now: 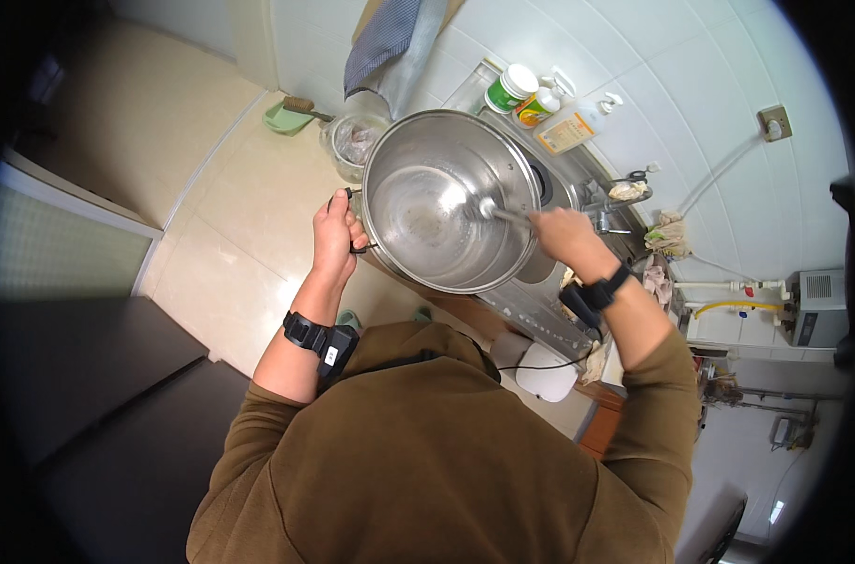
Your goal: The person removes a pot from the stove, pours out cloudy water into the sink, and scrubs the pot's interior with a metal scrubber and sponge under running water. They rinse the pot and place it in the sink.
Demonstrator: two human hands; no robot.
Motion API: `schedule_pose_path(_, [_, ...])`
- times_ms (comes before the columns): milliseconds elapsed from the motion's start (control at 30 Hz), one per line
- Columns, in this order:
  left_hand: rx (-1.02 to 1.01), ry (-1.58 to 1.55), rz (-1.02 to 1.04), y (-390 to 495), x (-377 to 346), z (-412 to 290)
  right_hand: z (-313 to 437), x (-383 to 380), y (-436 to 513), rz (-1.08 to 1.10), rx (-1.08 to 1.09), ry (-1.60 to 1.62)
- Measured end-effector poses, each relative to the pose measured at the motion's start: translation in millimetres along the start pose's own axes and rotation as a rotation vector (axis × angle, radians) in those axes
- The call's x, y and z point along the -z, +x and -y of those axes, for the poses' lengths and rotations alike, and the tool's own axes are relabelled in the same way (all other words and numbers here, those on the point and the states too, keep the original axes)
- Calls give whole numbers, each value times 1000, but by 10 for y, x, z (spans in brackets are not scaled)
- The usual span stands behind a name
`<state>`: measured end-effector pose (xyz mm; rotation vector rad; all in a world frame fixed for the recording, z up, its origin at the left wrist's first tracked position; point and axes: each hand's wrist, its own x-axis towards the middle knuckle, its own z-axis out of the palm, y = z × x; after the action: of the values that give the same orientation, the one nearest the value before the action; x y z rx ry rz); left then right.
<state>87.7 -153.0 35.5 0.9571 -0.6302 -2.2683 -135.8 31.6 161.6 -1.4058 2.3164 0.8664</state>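
A large stainless steel pot is tilted over the edge of the sink counter, its open mouth facing up toward me. My left hand is closed around the black side handle on the pot's left. The opposite black handle is free, near the sink. My right hand grips a metal-coloured rod-like handle that reaches over the rim into the pot. A small pale, blurred head at its end is near the inner wall; its exact kind cannot be told.
Behind the pot stand a green-and-white tub, a spray bottle and a pump bottle. The faucet is at right. A bin and green dustpan stand on the floor at left. Cloths lie beyond the sink.
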Motion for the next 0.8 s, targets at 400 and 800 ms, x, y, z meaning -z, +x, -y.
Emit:
schedule_pose_path(400, [0, -9, -1, -3, 44, 5, 102, 98, -174, 272, 310, 258])
schedule_pose_path(800, [7, 38, -22, -55, -11, -16, -110, 354, -295, -220, 34, -245])
